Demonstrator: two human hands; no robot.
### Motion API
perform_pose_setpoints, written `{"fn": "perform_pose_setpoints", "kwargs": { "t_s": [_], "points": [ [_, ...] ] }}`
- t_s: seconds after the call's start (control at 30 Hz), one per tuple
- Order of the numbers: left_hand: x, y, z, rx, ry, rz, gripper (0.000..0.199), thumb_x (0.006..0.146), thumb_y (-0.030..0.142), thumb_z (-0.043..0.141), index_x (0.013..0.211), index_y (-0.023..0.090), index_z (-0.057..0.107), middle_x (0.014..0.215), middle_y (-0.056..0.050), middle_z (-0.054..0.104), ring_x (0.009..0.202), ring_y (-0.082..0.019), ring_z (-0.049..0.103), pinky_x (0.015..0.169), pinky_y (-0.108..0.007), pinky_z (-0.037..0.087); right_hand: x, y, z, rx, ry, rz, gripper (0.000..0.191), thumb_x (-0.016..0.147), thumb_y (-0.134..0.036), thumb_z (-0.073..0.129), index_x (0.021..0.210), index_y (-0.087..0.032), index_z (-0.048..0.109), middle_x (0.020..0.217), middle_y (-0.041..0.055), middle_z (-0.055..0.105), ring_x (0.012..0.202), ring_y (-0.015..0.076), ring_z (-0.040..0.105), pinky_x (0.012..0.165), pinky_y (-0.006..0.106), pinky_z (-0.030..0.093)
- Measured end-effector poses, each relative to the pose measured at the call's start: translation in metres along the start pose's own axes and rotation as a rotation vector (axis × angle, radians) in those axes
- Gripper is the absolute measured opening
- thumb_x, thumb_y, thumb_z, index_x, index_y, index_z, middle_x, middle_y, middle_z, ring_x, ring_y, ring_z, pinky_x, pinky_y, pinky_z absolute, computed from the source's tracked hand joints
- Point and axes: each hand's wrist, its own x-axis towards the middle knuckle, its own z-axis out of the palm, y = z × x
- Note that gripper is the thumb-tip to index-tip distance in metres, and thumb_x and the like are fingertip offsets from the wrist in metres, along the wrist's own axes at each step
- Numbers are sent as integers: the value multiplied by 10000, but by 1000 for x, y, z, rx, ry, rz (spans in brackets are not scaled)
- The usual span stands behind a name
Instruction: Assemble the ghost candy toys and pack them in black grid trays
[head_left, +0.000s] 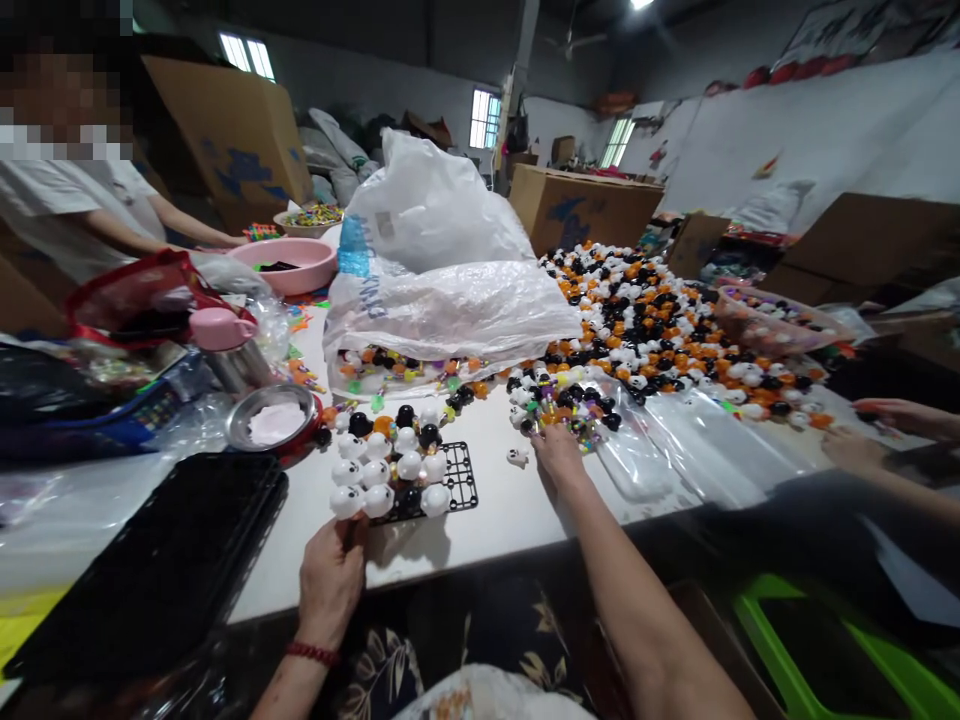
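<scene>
My left hand, with a red bracelet at its wrist, is closed at the near left corner of a black grid tray. White, black and orange round pieces fill most of that tray; its right end shows bare grid. My right hand reaches to a small pile of mixed colourful pieces, fingertips down among them; what they hold, if anything, is hidden. Just left of this hand a small white ghost-shaped piece lies on the white table.
Black trays are stacked at the left, near a metal bowl and a pink-lidded flask. A large plastic bag and a big heap of pieces stand behind. Other people's hands are at the right and far left.
</scene>
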Motion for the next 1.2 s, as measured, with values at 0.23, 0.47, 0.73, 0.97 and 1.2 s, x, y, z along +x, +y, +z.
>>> {"fn": "perform_pose_setpoints", "kwargs": {
  "t_s": [0.23,0.47,0.73,0.97,1.2],
  "points": [
    [-5,-12,-14,46,0,-146,341,890,446,468,973,194,682,849,-46,702,796,-210,636,668,-275,438,-26,-20,-18,279,-29,160,165,853,-203,497,917,-145,637,857,142,662,828,265,618,785,424,467],
    [-9,-18,-14,-93,31,-91,331,868,427,506,1022,190,679,978,-45,711,879,-207,646,761,-280,483,-79,-84,-28,796,-301,150,334,791,-473,623,946,-178,633,775,27,666,657,166,562,616,282,450],
    [-12,-19,-13,42,37,27,245,909,330,477,977,202,675,918,-61,694,886,-213,640,799,-308,489,-100,-110,-30,1019,-497,180,389,762,-528,680,900,-167,637,678,-8,587,579,130,482,563,262,391],
    [-8,-21,-12,75,42,118,197,898,280,507,1015,174,624,963,-87,659,921,-227,631,810,-354,516,-115,-119,-14,1109,-563,221,432,724,-543,693,908,-155,643,689,-2,616,595,139,534,611,282,453],
    [-26,17,-39,31,485,321,337,888,188,548,1224,156,549,1171,-129,607,1127,-235,575,984,-433,482,-122,-137,0,1066,-591,112,373,744,-475,668,918,-145,673,840,74,705,797,222,640,733,336,506]
  ]
}}
